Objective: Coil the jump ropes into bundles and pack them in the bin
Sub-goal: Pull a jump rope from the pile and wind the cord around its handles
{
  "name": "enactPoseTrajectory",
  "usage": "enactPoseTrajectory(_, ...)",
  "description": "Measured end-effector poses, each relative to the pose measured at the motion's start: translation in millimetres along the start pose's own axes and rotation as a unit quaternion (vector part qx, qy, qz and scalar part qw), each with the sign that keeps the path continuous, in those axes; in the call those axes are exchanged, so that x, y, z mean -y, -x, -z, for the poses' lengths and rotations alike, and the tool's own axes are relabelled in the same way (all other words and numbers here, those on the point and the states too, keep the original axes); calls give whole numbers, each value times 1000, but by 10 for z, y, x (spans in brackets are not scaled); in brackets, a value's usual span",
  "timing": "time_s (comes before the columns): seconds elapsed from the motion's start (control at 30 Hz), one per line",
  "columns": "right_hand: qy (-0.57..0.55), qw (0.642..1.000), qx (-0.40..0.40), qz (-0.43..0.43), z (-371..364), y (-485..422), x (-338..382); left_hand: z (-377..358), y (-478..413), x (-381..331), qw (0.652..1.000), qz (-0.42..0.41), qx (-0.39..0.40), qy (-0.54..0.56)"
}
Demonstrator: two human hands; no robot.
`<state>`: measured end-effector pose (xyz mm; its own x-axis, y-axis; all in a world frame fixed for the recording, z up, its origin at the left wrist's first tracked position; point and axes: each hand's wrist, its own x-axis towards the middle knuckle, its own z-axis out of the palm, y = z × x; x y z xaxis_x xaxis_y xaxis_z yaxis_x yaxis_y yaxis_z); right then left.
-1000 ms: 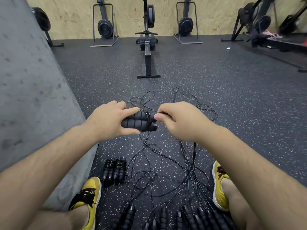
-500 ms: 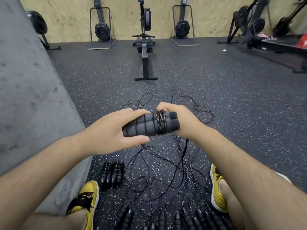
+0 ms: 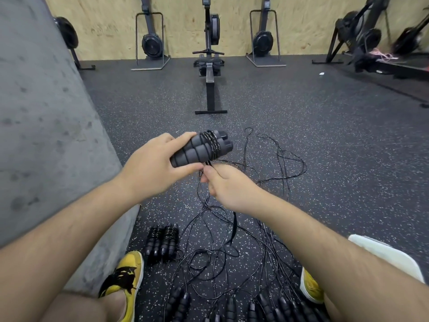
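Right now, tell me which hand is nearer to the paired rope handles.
Left. The left hand grips the handles at their near end. The right hand sits just below them, pinching the cord.

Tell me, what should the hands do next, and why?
Probably the right hand should wind its pinched cord once more around the handles: the left hand grips both, only a few turns are on, and lots lies loose on the floor.
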<state>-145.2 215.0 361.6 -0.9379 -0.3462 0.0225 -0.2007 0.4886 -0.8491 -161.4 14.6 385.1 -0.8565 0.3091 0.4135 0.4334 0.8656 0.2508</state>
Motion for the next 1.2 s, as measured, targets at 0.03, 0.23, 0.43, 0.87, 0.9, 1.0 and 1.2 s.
enactPoseTrajectory(0.03, 7, 1000, -1, 0, 7, 7, 11, -3, -14, 23, 1000, 3, 1, -9)
enactPoseTrajectory(0.23, 90, 996, 16, 23, 105, 124, 81, -25, -79, 160, 997, 14, 15, -78)
enactPoseTrajectory(0.43, 293, 945, -41, 138, 388, 243, 140, -80, -88, 236, 987, -33, 69, -143)
enactPoseTrajectory(0.87, 191, 956, -101, 200, 799, 29, -103, 92, 177, -277, 970, -180, 133, 96)
enactPoseTrajectory(0.9, 137, 969, -90, 184, 773, 19, -116, 115, 186, -307, 970, -174, 127, 114)
enactPoseTrajectory(1.0, -3, 994, -7, 108, 674, 76, -68, 144, 202, -347, 972, -152, 102, 147)
enactPoseTrajectory(1.2, -9, 1000, 10, 17, 134, 15, -114, 39, 123, -174, 984, -89, 24, 152)
